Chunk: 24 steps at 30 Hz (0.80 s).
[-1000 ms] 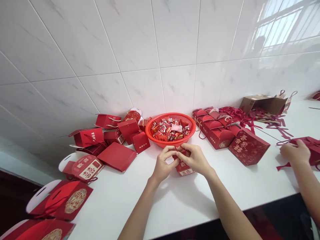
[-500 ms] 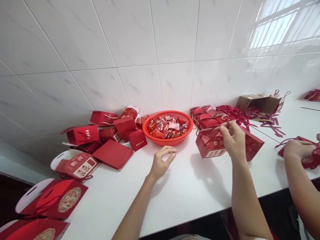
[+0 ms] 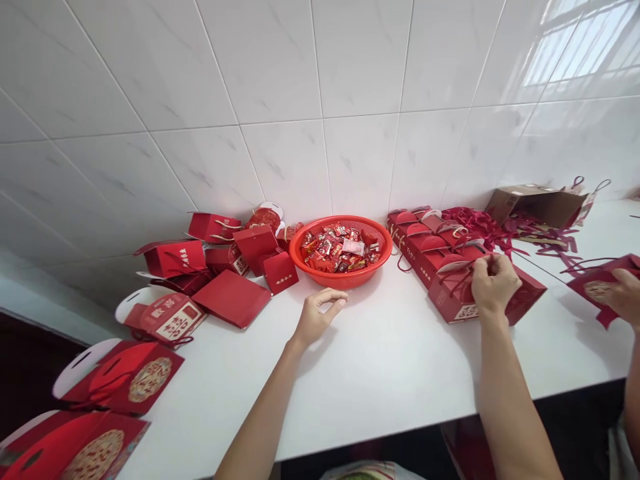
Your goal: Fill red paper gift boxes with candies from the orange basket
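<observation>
My left hand [image 3: 320, 315] hovers over the white table [image 3: 360, 360] in front of the candy basket [image 3: 340, 277], fingers loosely bent, thumb apart, nothing in it. Red plastic forms the basket, and wrapped candies [image 3: 336, 250] fill it. On the right, my right hand [image 3: 495, 285] is closed at the top of a red gift box [image 3: 453, 308], its fingers pinched by the ribbon handle. That box rests at the near end of a row of closed red boxes [image 3: 425, 257]. The fingertips are partly hidden.
Several open red boxes [image 3: 157, 380] spread along the left side, with a flat red one [image 3: 233, 299] among them. A cardboard carton [image 3: 537, 203] and loose dark-red ribbons [image 3: 473, 223] lie at the back right. A co-worker's hand [image 3: 627, 297] holds another red box [image 3: 595, 287] at the right edge.
My right hand has lowered the red gift box from the air onto the table against the row of boxes. My left hand has hardly moved. The view has shifted slightly.
</observation>
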Each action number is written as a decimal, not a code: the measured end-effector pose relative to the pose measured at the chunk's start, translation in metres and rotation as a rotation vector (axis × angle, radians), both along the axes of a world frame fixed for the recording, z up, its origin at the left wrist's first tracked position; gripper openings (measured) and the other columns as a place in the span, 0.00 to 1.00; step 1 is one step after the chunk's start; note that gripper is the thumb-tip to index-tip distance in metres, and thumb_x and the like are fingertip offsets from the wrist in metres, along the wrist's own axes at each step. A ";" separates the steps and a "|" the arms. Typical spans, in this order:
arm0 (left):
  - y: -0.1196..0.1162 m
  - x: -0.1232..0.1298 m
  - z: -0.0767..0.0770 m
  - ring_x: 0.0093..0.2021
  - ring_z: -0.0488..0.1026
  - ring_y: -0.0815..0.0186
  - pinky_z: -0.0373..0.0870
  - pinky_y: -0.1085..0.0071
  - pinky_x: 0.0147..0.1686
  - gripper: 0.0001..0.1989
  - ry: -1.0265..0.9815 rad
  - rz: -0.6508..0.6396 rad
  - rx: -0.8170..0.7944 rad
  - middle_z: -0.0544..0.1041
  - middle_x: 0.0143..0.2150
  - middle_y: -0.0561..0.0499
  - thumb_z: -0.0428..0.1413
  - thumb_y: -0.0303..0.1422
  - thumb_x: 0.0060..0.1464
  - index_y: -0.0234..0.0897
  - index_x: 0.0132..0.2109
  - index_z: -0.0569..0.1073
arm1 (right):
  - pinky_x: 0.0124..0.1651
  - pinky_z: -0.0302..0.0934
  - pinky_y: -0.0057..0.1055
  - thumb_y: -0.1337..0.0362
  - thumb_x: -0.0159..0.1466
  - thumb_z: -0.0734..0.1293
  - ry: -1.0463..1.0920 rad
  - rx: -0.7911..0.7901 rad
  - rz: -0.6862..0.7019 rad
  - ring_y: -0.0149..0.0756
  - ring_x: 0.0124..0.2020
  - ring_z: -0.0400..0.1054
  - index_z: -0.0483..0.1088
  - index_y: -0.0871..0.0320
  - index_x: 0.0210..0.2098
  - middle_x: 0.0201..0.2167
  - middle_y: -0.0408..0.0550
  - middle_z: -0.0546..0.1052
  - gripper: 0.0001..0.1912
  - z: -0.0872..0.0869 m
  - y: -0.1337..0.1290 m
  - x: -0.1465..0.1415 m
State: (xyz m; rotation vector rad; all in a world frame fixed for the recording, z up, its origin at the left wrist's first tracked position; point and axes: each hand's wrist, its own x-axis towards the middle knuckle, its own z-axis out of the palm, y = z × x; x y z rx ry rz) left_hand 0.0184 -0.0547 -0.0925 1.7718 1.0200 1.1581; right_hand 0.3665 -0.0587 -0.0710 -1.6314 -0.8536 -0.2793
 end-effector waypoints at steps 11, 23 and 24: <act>0.014 -0.047 0.008 0.43 0.78 0.59 0.73 0.64 0.48 0.11 -0.116 0.298 0.094 0.82 0.40 0.46 0.59 0.39 0.53 0.37 0.37 0.80 | 0.48 0.55 0.53 0.58 0.55 0.65 -0.068 -0.134 -0.044 0.61 0.42 0.66 0.62 0.53 0.27 0.28 0.57 0.69 0.08 0.021 -0.006 0.004; 0.019 -0.147 0.004 0.58 0.69 0.48 0.65 0.51 0.60 0.19 0.321 1.233 -0.074 0.73 0.53 0.39 0.62 0.27 0.45 0.37 0.47 0.77 | 0.49 0.64 0.44 0.62 0.64 0.66 -0.453 0.260 0.366 0.46 0.42 0.73 0.73 0.56 0.31 0.37 0.53 0.79 0.07 0.029 0.014 -0.089; 0.017 -0.147 0.004 0.61 0.66 0.46 0.64 0.48 0.60 0.25 0.373 1.222 -0.139 0.70 0.57 0.37 0.64 0.27 0.44 0.37 0.52 0.75 | 0.49 0.64 0.44 0.62 0.64 0.65 -0.463 0.244 0.417 0.45 0.42 0.73 0.73 0.56 0.32 0.38 0.52 0.79 0.07 0.025 0.014 -0.097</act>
